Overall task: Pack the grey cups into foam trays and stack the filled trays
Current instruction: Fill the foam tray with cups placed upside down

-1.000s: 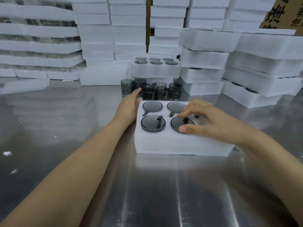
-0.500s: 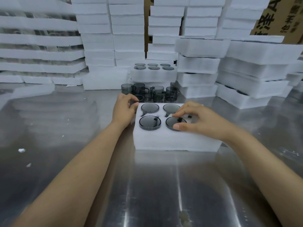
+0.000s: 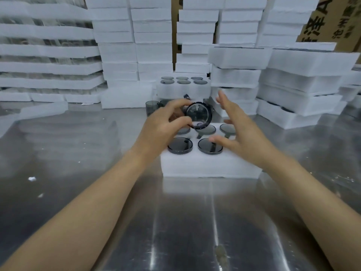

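A white foam tray (image 3: 209, 166) lies on the steel table in front of me with several grey cups sunk in its holes, among them one at the front left (image 3: 180, 145). My left hand (image 3: 164, 126) grips another grey cup (image 3: 198, 115) above the tray's back row, its round end tipped toward me. My right hand (image 3: 237, 130) hovers over the tray's right side with fingers spread, holding nothing. Loose grey cups (image 3: 152, 106) stand behind the tray, partly hidden by my hands.
A filled foam tray (image 3: 182, 90) sits further back. Tall stacks of white foam trays (image 3: 132, 47) line the back, and lower stacks (image 3: 300, 87) stand at the right. A cardboard box (image 3: 328, 22) is at the top right. Small foam crumbs (image 3: 32, 178) lie on the table's left.
My left hand left the tray's side, took a loose cup from behind and lifted it over the tray. My right hand lifted off the front right cup and spread its fingers.
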